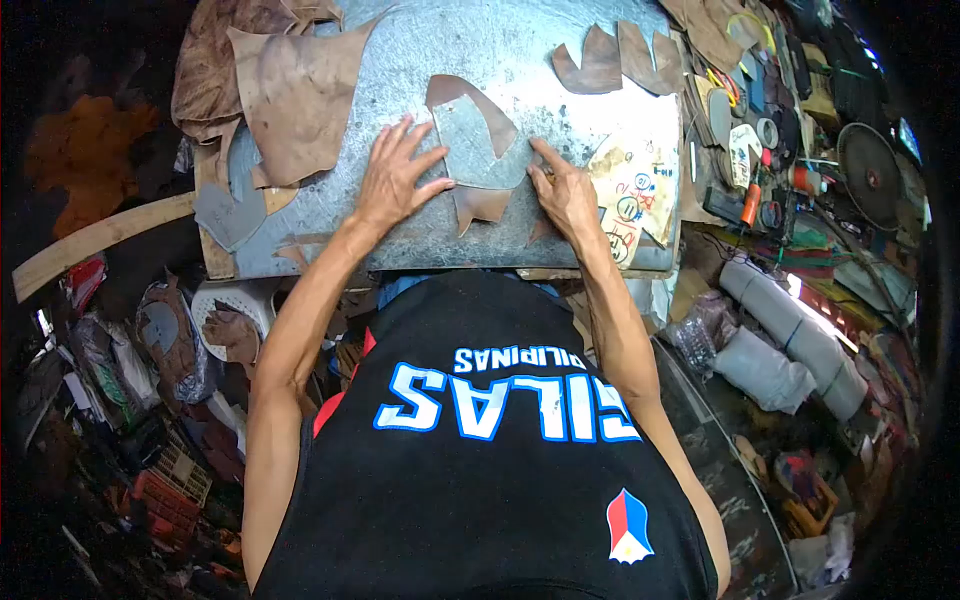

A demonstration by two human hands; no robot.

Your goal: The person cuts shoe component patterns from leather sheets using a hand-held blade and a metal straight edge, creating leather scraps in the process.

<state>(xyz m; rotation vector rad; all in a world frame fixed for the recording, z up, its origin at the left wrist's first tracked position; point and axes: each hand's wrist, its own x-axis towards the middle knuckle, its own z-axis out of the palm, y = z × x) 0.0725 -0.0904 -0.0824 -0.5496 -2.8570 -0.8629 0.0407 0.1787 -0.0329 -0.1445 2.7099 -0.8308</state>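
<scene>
A flat grey pattern piece (463, 150) lies on the metal-topped table (450, 40), partly over a brown leather piece (497, 128) that shows along its upper right. My left hand (402, 172) is open, its fingers spread against the pattern's left edge. To the right of the pattern is my right hand (565, 195), index finger stretched forward and thumb apart from it. Nothing shows between those two, while the other fingers are partly hidden. A small leather scrap (480, 207) lies just below the pattern.
A large leather piece (300, 95) covers the table's left side. Cut leather scraps (590, 62) lie at the back right, above a marked paper pattern (635, 190). Another grey pattern (230, 215) sits at the left corner. Tools and an orange-handled item (751, 204) crowd the right.
</scene>
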